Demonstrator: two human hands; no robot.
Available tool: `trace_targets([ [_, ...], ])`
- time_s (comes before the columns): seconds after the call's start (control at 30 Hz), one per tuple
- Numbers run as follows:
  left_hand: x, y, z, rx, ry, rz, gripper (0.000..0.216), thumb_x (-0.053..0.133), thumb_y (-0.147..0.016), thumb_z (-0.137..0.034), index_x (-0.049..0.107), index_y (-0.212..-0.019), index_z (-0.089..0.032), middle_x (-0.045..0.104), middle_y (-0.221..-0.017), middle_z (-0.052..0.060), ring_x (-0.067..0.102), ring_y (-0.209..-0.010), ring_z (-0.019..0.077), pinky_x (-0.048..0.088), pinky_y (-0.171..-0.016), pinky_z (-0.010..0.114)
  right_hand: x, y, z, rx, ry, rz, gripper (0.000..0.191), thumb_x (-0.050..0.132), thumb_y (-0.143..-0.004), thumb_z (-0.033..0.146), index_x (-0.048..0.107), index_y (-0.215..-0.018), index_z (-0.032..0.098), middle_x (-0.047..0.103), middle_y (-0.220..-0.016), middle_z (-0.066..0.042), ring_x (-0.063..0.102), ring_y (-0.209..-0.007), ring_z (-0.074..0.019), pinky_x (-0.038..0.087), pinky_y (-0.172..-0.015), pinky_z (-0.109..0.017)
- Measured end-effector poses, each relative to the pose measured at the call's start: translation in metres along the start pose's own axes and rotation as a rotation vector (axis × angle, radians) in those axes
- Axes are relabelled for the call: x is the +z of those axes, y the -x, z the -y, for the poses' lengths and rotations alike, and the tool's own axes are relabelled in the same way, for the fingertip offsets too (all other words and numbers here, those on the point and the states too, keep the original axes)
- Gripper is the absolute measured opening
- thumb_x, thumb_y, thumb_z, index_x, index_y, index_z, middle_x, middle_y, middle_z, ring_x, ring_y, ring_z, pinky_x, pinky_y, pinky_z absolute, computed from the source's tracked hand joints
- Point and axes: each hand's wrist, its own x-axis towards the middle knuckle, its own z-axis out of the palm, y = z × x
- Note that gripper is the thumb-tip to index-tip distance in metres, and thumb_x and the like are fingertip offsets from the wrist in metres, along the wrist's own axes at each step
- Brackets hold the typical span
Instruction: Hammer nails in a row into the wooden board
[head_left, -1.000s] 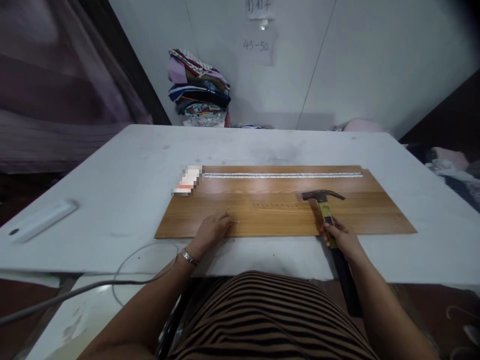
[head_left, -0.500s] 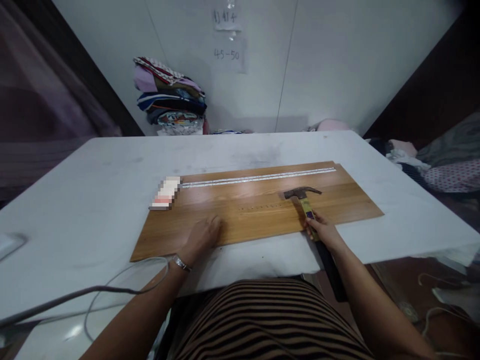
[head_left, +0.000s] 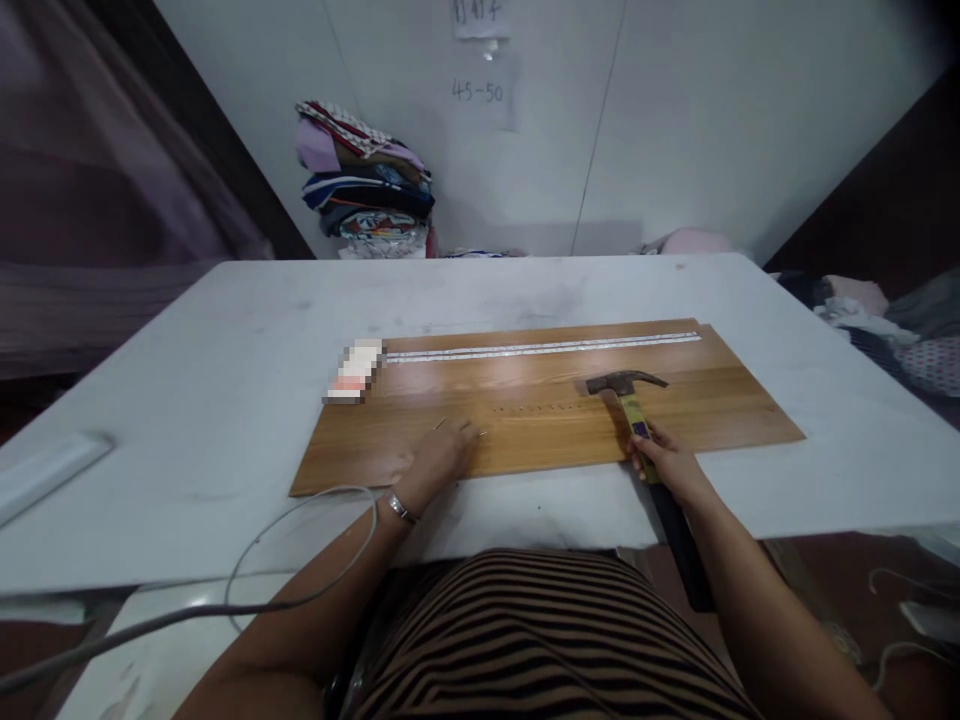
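Observation:
My right hand (head_left: 667,465) is wrapped round the handle of a claw hammer (head_left: 636,412). The hammer's dark head lies low over a brown wooden board (head_left: 360,455), and its black grip reaches past the table's front edge. My left hand (head_left: 439,458) is on the board's front left part with its fingers curled. Thin, light nails (head_left: 482,433) poke out by its fingertips; the rest of them is hidden. A row of small dark nails or holes (head_left: 536,408) runs along the board between my hands. Two white, marked strips (head_left: 540,348) lie along its far side.
A pixelated box-like item (head_left: 355,372) rests at the board's left corner. The board lies on a white table (head_left: 225,400). A grey cable (head_left: 247,560) loops by my left forearm. Folded clothes (head_left: 367,185) are stacked behind the table, before a wall with paper notes (head_left: 480,92).
The whole scene has shifted right in the view. Thin nails now show at my left fingertips, which have moved slightly along the board. My right hand keeps its hold on the hammer.

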Motion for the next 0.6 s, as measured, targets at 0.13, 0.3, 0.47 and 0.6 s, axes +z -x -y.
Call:
trace_targets([
  [0.13,-0.002,-0.004,0.000,0.005,-0.009,0.026,0.027,0.036,-0.096,-0.015,0.063,-0.092,-0.014,0.065,-0.095,0.012,0.061,-0.083,0.0218,0.047,-0.072,0.033,-0.001,0.000,-0.002,-0.007,0.016,0.018,0.031,0.071,-0.069,0.046,0.056,-0.078,0.021,0.056,-0.060,0.004,0.048,-0.045,-0.0098,0.040,-0.038,-0.023],
  [0.3,-0.001,-0.007,0.001,0.065,-0.103,0.044,0.027,0.035,-0.095,-0.011,0.062,-0.093,-0.012,0.065,-0.094,0.013,0.061,-0.080,0.0218,0.048,-0.073,0.034,-0.002,-0.001,-0.006,-0.003,0.007,0.007,0.030,0.070,-0.070,0.045,0.056,-0.080,0.021,0.057,-0.059,0.004,0.048,-0.044,-0.0098,0.040,-0.038,-0.023],
  [0.47,0.007,-0.006,0.003,0.082,-0.078,-0.005,0.028,0.033,-0.094,-0.009,0.060,-0.092,-0.013,0.064,-0.096,0.013,0.060,-0.086,0.0220,0.048,-0.077,0.034,-0.001,-0.002,-0.005,0.010,0.009,0.015,0.032,0.070,-0.069,0.047,0.055,-0.081,0.021,0.056,-0.059,0.005,0.047,-0.042,-0.0095,0.041,-0.038,-0.024],
  [0.6,0.017,-0.009,0.002,0.082,0.035,-0.098,0.027,0.033,-0.097,-0.017,0.060,-0.093,-0.015,0.065,-0.093,0.011,0.059,-0.084,0.0209,0.046,-0.078,0.034,0.000,-0.003,-0.004,0.007,-0.013,0.009,0.034,0.071,-0.067,0.048,0.054,-0.079,0.022,0.057,-0.063,0.004,0.048,-0.043,-0.0097,0.041,-0.036,-0.024],
])
